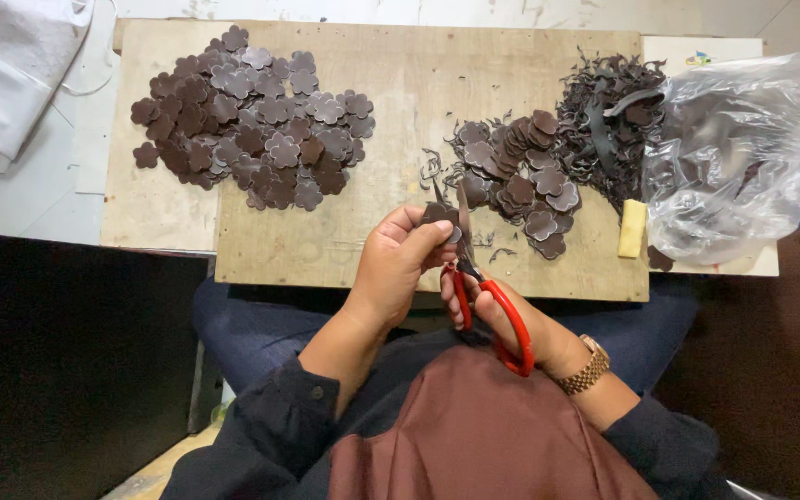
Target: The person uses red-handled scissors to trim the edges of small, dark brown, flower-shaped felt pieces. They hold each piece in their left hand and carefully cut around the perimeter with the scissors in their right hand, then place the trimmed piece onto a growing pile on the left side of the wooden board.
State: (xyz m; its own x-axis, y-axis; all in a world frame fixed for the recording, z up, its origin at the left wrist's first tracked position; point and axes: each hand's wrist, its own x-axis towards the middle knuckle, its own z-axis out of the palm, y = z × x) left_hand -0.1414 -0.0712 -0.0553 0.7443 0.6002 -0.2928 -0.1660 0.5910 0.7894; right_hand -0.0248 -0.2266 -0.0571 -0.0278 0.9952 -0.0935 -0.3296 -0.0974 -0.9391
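Dark brown flower-shaped leather cutout (439, 215) sits pinched in the left hand (398, 259), fingers curled tight on its lower edge, just above the lap at the board's near edge. At ten o'clock, a big heap of finished brown flower pieces (254, 130) spreads over the pale wooden board (400, 102). Right hand (502, 319) grips the red-handled scissors (488, 296), fingers through the loops, blades up against the cutout. It looks thin, light, floppy; best held by the rim. At two o'clock: smaller flower pile (525, 176), dark trimmings (608, 111), clear plastic bag (743, 148)
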